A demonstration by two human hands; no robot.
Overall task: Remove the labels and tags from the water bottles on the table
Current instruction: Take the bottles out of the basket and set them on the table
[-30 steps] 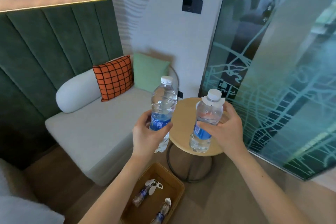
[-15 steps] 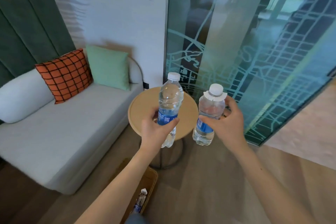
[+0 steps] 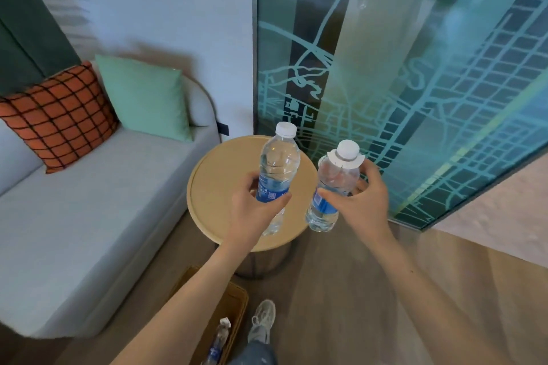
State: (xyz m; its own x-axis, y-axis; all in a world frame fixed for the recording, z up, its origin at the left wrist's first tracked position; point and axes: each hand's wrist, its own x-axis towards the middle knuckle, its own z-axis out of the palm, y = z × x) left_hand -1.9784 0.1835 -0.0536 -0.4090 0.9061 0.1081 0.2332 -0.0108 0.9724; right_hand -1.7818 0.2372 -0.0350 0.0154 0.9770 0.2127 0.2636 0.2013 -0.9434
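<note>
One view only — head-worn wide-angle, facing forward and steeply down. Left hand (image 3: 252, 212) and right hand (image 3: 363, 204) near the lens, round desk (image 3: 213, 201) just beyond; sofa (image 3: 89, 216) at left, glass wall (image 3: 415, 98) at right, shoe (image 3: 262, 320) at the bottom edge.

You can read no text; the blue label (image 3: 271, 190) on the bottle (image 3: 279, 157) in your left hand (image 3: 252, 213) is blurred.

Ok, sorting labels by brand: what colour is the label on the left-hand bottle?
The label on that bottle is blue with white print; head view.
</note>
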